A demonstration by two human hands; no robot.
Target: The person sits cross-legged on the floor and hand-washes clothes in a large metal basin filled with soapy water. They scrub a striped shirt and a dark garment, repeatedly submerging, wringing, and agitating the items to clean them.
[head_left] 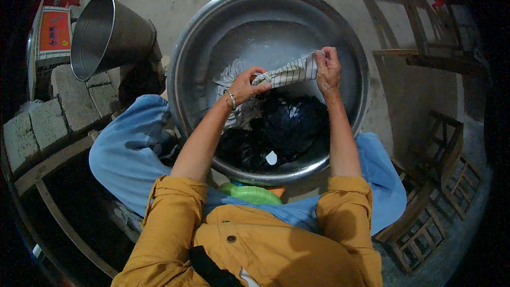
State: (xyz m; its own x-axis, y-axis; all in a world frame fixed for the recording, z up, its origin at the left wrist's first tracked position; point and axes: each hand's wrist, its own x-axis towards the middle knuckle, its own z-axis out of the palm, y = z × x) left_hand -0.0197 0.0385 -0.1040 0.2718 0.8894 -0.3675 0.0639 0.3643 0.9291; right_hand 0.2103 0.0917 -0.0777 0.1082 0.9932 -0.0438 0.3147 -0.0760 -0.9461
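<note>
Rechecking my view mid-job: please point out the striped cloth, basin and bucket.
striped cloth (295,73), head view, its stretched middle
basin (265,8), head view, upper inner wall
bucket (130,34), head view, outer side

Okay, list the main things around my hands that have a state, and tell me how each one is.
Left hand: closed on the striped cloth
Right hand: closed on its other end
Striped cloth: bunched, held out between both hands
Dark cloth: heaped in the basin
Basin: uncovered, partly filled
Bucket: uncovered, bottom hidden
Sleeves: rolled up
</note>
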